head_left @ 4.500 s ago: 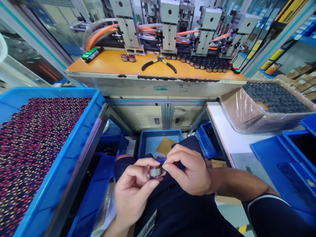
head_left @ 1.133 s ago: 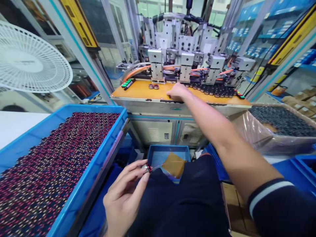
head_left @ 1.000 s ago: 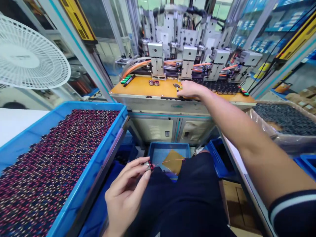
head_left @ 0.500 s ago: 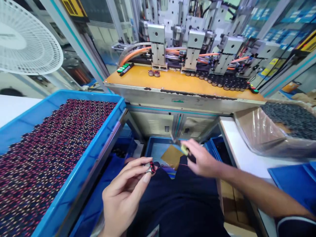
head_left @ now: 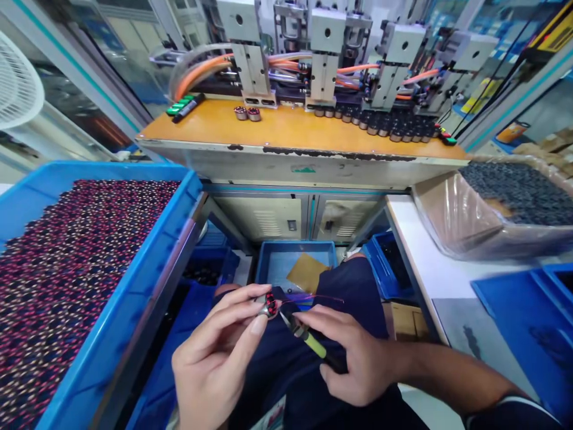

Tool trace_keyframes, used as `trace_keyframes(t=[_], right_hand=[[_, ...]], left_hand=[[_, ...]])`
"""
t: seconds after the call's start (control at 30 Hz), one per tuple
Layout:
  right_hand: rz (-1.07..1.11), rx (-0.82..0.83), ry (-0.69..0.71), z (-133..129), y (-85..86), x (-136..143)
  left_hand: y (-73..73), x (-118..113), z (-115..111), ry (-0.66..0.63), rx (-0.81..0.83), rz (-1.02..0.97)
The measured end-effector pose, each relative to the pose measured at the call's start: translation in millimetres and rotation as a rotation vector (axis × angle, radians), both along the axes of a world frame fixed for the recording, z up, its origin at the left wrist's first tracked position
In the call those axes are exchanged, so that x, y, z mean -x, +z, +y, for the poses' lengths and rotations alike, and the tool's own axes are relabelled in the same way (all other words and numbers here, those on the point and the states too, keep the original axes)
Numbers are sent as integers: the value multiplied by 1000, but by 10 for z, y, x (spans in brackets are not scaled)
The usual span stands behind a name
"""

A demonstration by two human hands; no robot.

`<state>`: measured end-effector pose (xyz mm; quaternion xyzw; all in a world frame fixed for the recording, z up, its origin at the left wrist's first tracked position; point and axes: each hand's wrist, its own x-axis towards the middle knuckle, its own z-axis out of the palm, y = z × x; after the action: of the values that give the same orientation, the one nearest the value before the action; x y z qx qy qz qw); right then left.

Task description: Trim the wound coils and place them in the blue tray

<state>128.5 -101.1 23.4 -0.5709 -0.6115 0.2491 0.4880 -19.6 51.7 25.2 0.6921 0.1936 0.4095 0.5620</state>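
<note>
My left hand [head_left: 215, 358] pinches a small wound coil part [head_left: 268, 304] with red windings between thumb and fingertips, over my lap. A thin red wire [head_left: 317, 297] trails from the part to the right. My right hand [head_left: 349, 355] grips pliers [head_left: 304, 337] with yellow-green and black handles. The plier tip touches the coil part. Two more coil parts [head_left: 248, 113] sit on the orange machine shelf [head_left: 290, 128].
A large blue bin [head_left: 147, 251] of red-wound parts stands at left. A plastic-lined box [head_left: 452, 209] of dark parts sits at right, with blue trays [head_left: 514, 310] below it. A small blue bin [head_left: 277, 263] lies on the floor ahead. A row of dark parts [head_left: 380, 122] lines the machine.
My right hand reached to the orange shelf, picked up the pliers and brought them down to the coil part in my left hand. The view tilted down.
</note>
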Motion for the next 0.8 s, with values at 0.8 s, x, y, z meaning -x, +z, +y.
trace_keyframes(t=[0.8], right_hand=[[40,-15,50,51,-64,8]], left_hand=[[25,56,-1,-11,-64,-4]])
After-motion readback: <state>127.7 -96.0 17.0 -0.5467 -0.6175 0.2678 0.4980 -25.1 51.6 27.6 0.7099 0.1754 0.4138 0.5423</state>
